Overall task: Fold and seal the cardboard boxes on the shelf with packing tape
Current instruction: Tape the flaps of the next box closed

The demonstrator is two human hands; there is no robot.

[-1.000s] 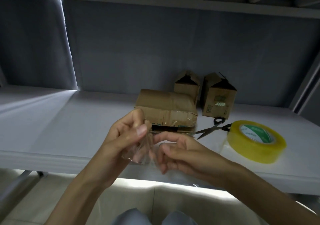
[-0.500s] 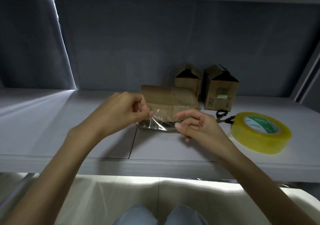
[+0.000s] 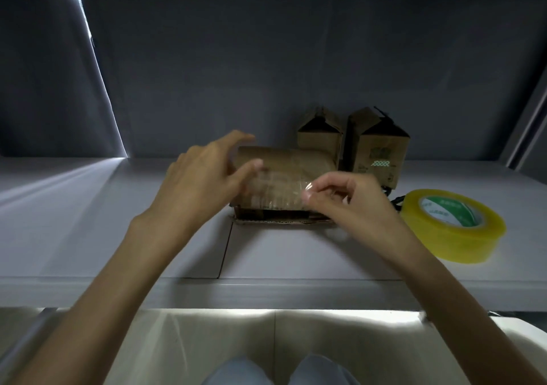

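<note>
Centre frame, clear tape strip [image 3: 275, 187] stretched over flattened box [image 3: 284, 165], right hand [image 3: 340, 198] pinching one end, left hand [image 3: 204, 183] fingers loosely spread, thumb touching the other end.

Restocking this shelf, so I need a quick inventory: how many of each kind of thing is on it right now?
Cardboard boxes: 3 (flat box, rear box, printed box)
Tape rolls: 1 (yellow roll)
Cut tape strips: 1 (clear strip, held between both hands)
Scissors: 1 (handles only partly visible)
Total: 6
</note>
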